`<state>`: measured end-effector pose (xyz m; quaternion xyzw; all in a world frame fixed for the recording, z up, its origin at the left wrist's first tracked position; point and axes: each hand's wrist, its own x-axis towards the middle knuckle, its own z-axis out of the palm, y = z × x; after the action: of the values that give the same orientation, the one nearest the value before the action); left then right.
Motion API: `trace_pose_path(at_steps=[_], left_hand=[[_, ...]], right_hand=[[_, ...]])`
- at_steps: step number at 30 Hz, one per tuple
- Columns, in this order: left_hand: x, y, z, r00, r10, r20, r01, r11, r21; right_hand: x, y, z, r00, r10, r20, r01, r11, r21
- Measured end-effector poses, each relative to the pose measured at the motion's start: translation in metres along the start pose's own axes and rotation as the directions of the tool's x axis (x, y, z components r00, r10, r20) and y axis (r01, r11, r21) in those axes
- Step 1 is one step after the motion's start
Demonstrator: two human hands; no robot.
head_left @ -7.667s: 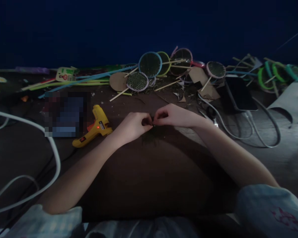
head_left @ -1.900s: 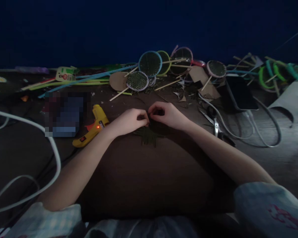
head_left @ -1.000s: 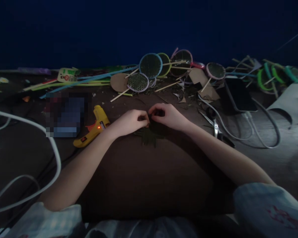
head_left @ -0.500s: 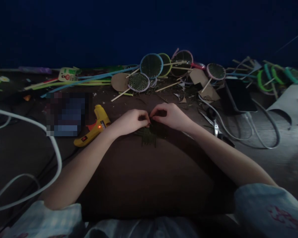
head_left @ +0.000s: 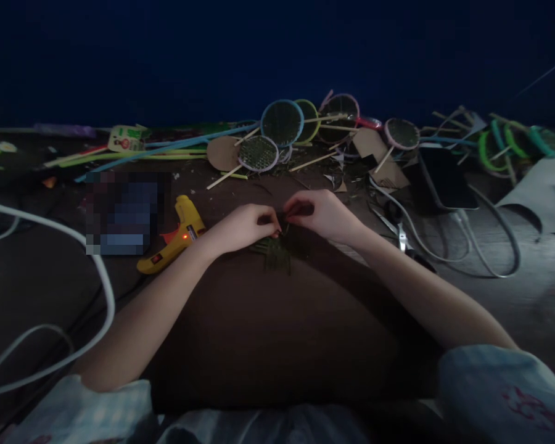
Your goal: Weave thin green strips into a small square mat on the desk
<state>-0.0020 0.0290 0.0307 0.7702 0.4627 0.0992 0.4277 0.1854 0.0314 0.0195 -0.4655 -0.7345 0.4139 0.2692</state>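
Thin dark-green strips like grass blades [head_left: 276, 256], partly crossing each other in a small patch, lie on the dark table in front of me. My left hand [head_left: 252, 223] is closed in a pinch at the patch's upper edge, its fingertips on the strips. Just to its right, my right hand [head_left: 321, 211] has thumb and forefinger pinched together, and a thin strip seems to run from its fingertips down to the patch. The poor light hides exactly which strip each hand grips.
A yellow glue gun [head_left: 178, 237] with a lit red light lies beside my left forearm. Scissors [head_left: 401, 234] and a phone [head_left: 446, 179] with white cables are at right. Along the back lie small hoops with sticks [head_left: 282, 122] and cardboard pieces [head_left: 224, 153]. A white cable [head_left: 104, 271] loops at left.
My right hand has shifted slightly right and up, away from my left fingertips, widening the gap between them. My left hand stays in place.
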Motion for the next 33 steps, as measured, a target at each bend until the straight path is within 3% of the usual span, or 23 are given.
trace_pose_path(at_steps=[7, 24, 28, 33], left_hand=[[0.001, 0.0, 0.001, 0.999, -0.036, 0.01, 0.036, 0.999, 0.033], [0.0, 0.001, 0.002, 0.999, 0.022, 0.023, -0.025, 0.992, 0.124], [0.002, 0.001, 0.004, 0.999, 0.031, 0.021, -0.034, 0.992, 0.123], [0.001, 0.001, 0.006, 1.0, 0.025, 0.008, -0.026, 0.992, 0.126]], right_hand=[[-0.004, -0.008, -0.006, 0.999, -0.044, 0.026, 0.046, 0.996, -0.073], [-0.012, -0.022, -0.01, 0.958, -0.002, 0.287, 0.027, 0.996, -0.081], [-0.012, -0.024, -0.009, 0.964, -0.012, 0.266, 0.043, 0.993, -0.11], [-0.013, -0.027, -0.008, 0.987, -0.04, 0.158, 0.043, 0.999, -0.02]])
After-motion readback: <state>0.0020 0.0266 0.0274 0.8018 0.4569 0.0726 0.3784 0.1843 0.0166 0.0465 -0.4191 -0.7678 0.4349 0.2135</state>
